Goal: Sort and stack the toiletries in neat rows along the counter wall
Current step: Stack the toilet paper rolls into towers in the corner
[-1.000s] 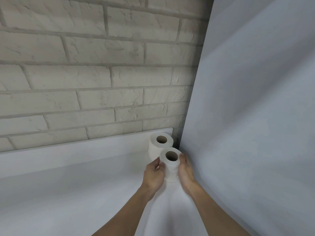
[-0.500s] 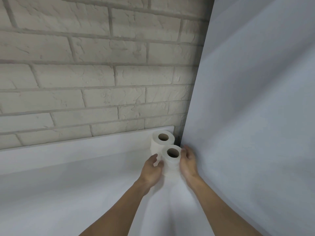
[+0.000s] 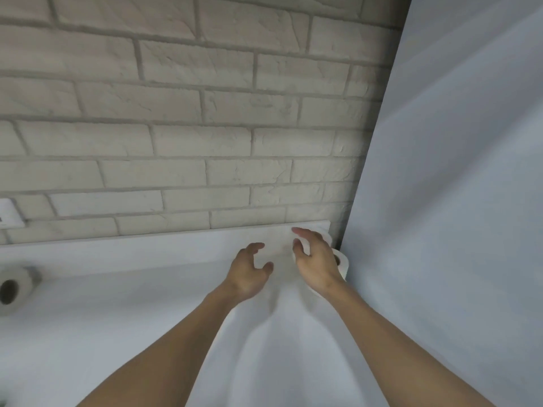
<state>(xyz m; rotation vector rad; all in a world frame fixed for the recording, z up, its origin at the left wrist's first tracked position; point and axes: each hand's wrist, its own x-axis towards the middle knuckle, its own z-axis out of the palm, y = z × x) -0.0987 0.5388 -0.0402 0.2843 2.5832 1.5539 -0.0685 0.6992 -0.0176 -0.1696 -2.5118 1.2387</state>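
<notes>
Hovering side by side, left hand (image 3: 248, 274) and right hand (image 3: 317, 265) loosely curled, empty; white counter (image 3: 117, 318), brick wall (image 3: 176, 113) behind.

A plain white tabletop (image 3: 117, 312); at its far left edge a toilet roll (image 3: 13, 286) lies on its side; in the right corner stands a second roll (image 3: 344, 267), partly hidden.

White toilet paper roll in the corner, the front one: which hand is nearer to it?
Right. The right hand partly covers the white toilet paper roll in view; the left hand sits further left, apart from it.
</notes>
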